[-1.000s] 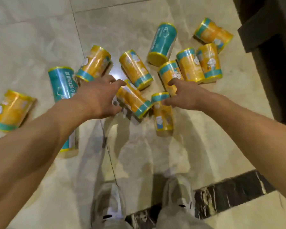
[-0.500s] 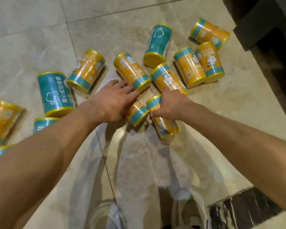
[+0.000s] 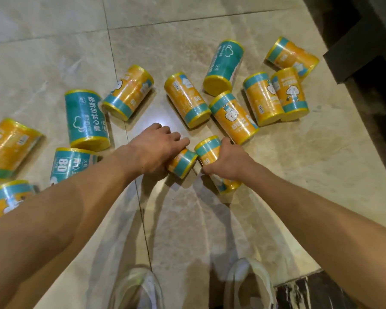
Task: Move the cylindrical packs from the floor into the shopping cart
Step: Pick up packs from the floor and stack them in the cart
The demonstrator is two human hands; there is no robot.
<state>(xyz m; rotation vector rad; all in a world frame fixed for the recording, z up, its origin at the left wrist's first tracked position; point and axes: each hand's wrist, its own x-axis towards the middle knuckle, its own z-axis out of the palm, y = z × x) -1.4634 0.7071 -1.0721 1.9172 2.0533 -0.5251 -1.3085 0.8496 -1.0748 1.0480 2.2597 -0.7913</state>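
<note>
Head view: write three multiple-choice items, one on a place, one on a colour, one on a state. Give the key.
1. The packs lie: A in a cart; B on the floor; C on a shelf.
2. The pack in the right hand is: A red; B black; C orange with a teal band.
3. The left hand: A grips something; B hangs idle; C lies flat.
Key: B, floor shows under them all; C, both colours show; A, it curls over a small pack.
</note>
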